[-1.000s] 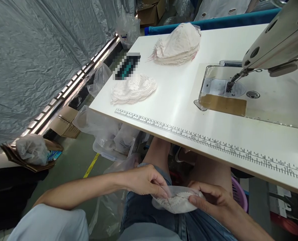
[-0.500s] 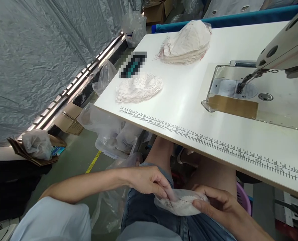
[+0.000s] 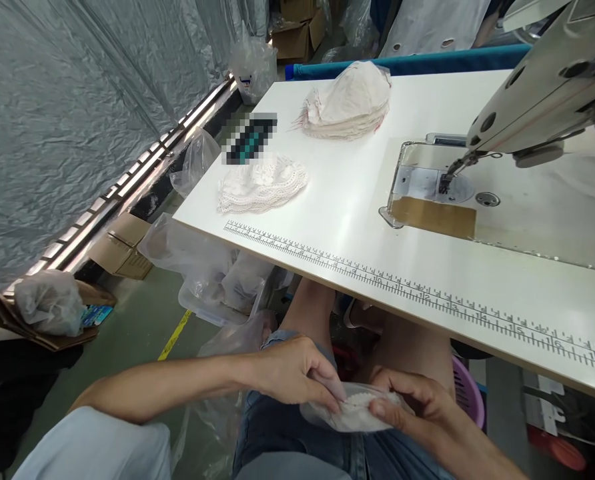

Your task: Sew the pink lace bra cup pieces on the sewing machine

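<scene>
Above my lap I hold a small white cloth piece (image 3: 352, 415), curved like a cup, with a sheer outer layer and a textured inside. The thumb and fingers of my left hand (image 3: 300, 377) pinch its left end, the fingertips partly inside the fold. My right hand (image 3: 415, 403) grips the other end, thumb on the near face and fingers behind it. On the table lie a stack of white lace-edged pieces (image 3: 262, 185) and, farther back, a stack of off-white cloth pieces (image 3: 347, 103) with reddish threads at the edges.
A sewing machine (image 3: 522, 100) stands on the right of the white table (image 3: 327, 220), whose front edge carries a printed ruler. Below it are a clear plastic bin (image 3: 217, 300) and a purple basket (image 3: 467, 393). Cardboard boxes (image 3: 122, 247) line the left wall.
The view has shifted slightly right, so the table and machine appear farther left. My left fingers have worked a little at the fold; both hands keep hold of the cloth piece.
</scene>
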A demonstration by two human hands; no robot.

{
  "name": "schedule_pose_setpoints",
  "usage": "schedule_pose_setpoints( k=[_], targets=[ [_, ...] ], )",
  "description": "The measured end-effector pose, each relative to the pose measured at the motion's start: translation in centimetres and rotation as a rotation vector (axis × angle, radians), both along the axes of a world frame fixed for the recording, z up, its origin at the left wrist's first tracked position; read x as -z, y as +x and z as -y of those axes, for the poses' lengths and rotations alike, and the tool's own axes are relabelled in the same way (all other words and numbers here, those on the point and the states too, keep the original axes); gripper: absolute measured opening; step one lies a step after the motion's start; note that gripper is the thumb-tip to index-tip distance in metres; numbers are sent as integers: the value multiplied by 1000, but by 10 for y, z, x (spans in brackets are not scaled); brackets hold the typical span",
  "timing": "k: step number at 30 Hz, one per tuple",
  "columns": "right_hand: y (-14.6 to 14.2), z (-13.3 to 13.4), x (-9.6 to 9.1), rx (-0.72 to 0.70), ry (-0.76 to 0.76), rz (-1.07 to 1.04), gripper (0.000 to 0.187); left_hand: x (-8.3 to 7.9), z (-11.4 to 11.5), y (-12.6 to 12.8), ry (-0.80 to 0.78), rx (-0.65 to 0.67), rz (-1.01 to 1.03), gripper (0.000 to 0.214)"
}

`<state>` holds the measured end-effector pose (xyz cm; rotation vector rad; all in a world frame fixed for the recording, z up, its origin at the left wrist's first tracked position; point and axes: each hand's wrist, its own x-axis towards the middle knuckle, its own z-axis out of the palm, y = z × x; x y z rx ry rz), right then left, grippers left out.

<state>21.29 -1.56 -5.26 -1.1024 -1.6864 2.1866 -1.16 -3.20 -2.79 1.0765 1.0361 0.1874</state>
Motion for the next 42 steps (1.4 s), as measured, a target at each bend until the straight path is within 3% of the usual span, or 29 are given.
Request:
schedule_pose_setpoints(
  k=[6, 15, 23, 30, 42],
  targets=[
    [-2, -3, -4, 7, -48, -46, 29, 2, -8, -2, -128, -34, 128, 34],
    [-4, 1, -4, 5, 1, 0, 31, -1, -8, 3, 10, -7, 28, 25],
    [-5, -1, -4, -16, -35, -58, 34, 1, -8, 3, -155, -46, 121, 26],
    [-9, -1, -11, -25, -32, -22, 37, 0, -6, 5, -16, 10, 23, 36],
    [-2, -1, -3, -52, -38, -74, 33, 6, -5, 2, -57, -51, 76, 39]
  ],
)
